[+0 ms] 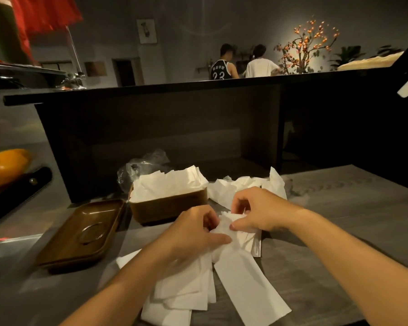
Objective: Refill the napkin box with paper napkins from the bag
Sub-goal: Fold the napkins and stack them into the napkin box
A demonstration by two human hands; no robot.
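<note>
- The grey stone-look counter (339, 231) carries everything.
- A brown rectangular wooden napkin box (169, 208), heaped with white napkins, stands behind the left hand; its brown lid (80, 234) lies beside it, and a clear plastic bag (137, 168) sits behind.
- Loose white paper napkins (247, 283) fan out under both forearms.
- The left hand (193, 236) and right hand (259, 212) meet at centre, fingers curled, both pinching the same bunched napkins.

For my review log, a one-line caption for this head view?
Both hands gather loose napkins beside the napkin box, its lid off.
</note>
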